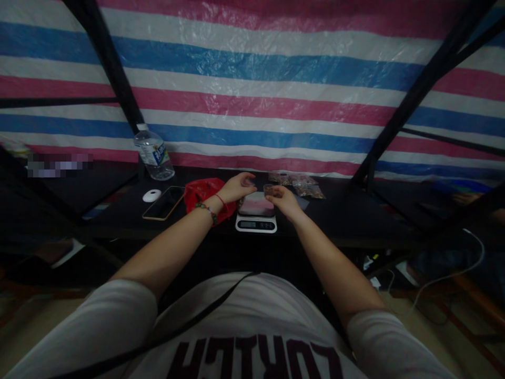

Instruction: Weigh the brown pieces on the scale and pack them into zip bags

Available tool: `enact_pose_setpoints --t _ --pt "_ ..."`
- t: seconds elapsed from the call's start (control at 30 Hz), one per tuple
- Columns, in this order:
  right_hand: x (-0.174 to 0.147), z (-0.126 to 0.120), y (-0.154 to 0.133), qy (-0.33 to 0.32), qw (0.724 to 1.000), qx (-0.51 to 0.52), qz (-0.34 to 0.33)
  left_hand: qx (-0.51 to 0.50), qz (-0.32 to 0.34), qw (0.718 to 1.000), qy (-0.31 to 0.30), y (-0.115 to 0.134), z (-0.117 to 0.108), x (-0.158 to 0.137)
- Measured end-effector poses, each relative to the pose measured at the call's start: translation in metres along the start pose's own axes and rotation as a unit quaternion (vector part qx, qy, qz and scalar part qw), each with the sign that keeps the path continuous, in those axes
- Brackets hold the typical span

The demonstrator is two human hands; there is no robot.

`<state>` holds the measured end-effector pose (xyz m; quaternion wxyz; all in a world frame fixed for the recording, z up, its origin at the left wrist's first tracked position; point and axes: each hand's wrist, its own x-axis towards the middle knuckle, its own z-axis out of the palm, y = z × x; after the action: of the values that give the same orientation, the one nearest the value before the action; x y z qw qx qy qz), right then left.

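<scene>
A small kitchen scale with a white front and a display stands in front of me on the dark table. Above its right side, my right hand is closed around a small clear cup. My left hand is closed on a small clear plastic piece, over the scale's far left corner. What exactly that piece is, I cannot tell. Beneath my left wrist lies a red plastic bag. Behind my right hand are several clear bags with brownish contents.
To the left lie a phone and a white round object, with a clear plastic bottle standing behind them. Dark metal posts frame the table. A striped sheet hangs at the back.
</scene>
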<state>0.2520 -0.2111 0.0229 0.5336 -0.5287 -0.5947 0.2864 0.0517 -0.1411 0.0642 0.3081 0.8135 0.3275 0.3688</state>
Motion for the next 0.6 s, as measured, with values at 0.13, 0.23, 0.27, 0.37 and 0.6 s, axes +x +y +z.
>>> enact_pose_setpoints --t 0.13,0.23,0.27,0.37,0.6 --pt "-0.003 0.005 -0.009 -0.017 0.999 0.044 0.012 -0.048 -0.049 0.998 0.017 -0.005 0.0 -0.023" --pt "-0.008 0.011 -0.019 -0.014 0.999 0.045 0.021 -0.068 -0.064 0.996 0.008 -0.003 0.004 -0.043" --pt "-0.011 0.013 -0.023 -0.02 0.999 0.035 0.015 -0.069 -0.063 0.996 0.008 -0.001 0.006 -0.049" --pt "-0.018 0.018 -0.038 -0.064 0.997 0.012 -0.032 -0.07 -0.051 0.996 0.016 0.007 0.013 -0.065" --pt "-0.032 0.017 -0.064 -0.148 0.983 -0.02 -0.102 -0.178 -0.01 0.982 0.058 0.027 0.021 -0.089"
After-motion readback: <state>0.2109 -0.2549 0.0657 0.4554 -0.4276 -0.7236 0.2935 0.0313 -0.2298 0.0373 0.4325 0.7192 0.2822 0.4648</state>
